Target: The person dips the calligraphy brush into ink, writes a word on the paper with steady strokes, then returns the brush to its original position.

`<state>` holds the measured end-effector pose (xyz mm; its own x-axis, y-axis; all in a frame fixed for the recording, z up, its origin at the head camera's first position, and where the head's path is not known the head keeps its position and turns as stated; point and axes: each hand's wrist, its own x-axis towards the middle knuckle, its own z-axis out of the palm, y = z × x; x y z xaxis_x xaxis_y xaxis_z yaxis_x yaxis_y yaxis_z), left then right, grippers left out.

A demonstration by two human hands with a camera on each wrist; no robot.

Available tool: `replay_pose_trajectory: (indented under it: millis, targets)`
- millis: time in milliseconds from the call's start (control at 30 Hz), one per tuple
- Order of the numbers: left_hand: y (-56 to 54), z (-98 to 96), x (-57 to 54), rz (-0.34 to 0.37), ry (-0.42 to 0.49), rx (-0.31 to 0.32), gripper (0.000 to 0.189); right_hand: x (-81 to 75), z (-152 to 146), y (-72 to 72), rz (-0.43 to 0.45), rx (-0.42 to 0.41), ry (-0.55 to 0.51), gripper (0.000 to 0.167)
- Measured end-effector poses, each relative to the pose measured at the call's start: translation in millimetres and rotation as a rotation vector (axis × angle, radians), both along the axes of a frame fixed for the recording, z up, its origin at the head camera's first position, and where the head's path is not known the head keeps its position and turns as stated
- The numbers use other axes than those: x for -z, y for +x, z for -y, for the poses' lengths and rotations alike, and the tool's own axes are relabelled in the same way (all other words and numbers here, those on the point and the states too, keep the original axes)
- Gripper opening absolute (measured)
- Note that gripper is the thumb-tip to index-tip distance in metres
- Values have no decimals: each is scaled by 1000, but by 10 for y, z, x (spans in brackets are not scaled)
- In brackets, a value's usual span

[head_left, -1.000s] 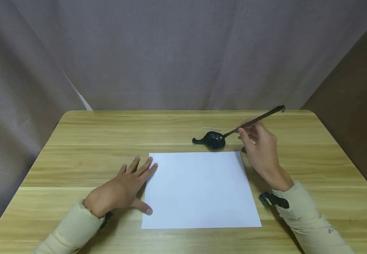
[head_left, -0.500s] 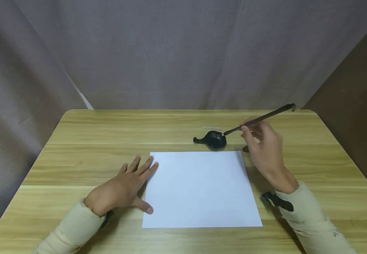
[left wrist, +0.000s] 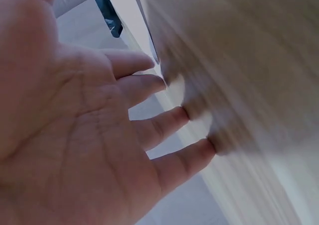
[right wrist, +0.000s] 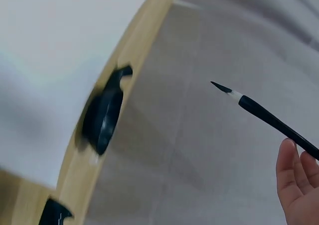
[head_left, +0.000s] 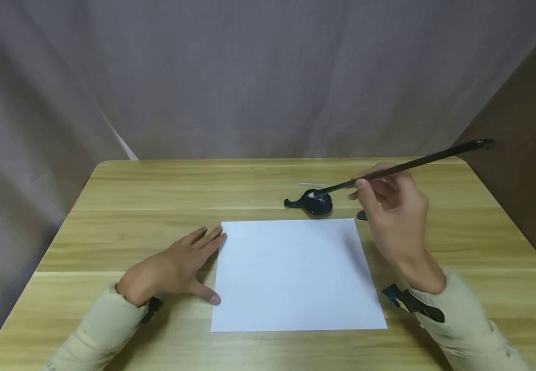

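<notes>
My right hand (head_left: 398,221) pinches a dark-handled writing brush (head_left: 416,162) between thumb and fingers. In the right wrist view the brush's black, pointed tip (right wrist: 222,87) hangs in the air, away from the ink dish (right wrist: 102,118). From the head, that tip overlaps the small black dish (head_left: 321,207), whose curved handle points left. A white sheet of paper (head_left: 296,278) lies in front of the dish. At its left edge my left hand (head_left: 175,268) rests with fingers extended, the thumb tip at the same edge; the left wrist view shows the fingertips (left wrist: 179,113) against the surface.
Behind the dish lies a thin clear stick (head_left: 312,184). A small dark object (head_left: 362,215) sits right of the dish, partly behind my right hand. The wooden table (head_left: 87,247) ends at a grey curtain (head_left: 231,82).
My right hand has moved right and lifted the brush from the dish's right rim, its far end rising. The left hand has drawn slightly left, its fingers closer together.
</notes>
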<state>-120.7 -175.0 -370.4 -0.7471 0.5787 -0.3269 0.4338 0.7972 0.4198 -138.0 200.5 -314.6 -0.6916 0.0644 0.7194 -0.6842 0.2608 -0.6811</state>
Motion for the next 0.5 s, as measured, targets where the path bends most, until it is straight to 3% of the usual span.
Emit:
replay_pose_trajectory:
  millis: [300,500]
  targets:
    - [5,8,12,22,-29,-6,128,102,373,91,-10,-198,86,23]
    - [-1,24,6,15,-36,-19,128,269,588,111,-3,-266,147,26]
